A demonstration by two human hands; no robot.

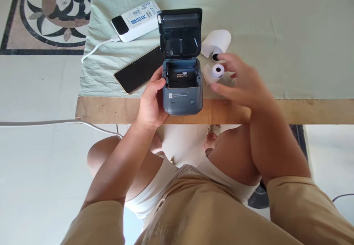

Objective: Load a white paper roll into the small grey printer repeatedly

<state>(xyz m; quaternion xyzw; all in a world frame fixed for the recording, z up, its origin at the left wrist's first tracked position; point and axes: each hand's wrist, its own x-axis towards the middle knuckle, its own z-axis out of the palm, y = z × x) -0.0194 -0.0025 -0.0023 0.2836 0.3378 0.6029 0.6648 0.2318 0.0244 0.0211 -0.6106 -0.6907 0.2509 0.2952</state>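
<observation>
A dark blue-grey portable label printer [182,103] is held near the table's front edge, its black lid [180,33] swung up. No roll shows in its paper bay. My left hand [153,103] grips the printer's left side, fingers partly hidden behind it. To the right, my right hand [240,77] has thumb and fingers spread around a small white paper roll [218,70]; whether the fingertips touch it I cannot tell. Just behind that roll lies a second white paper roll [221,40] with a loose end.
A black smartphone [139,70] lies left of the printer. Behind it, a white power bank [138,20] has a white cable [96,49] plugged in. Pale green cloth [290,35] covers the table up to its bare wooden front edge [116,108].
</observation>
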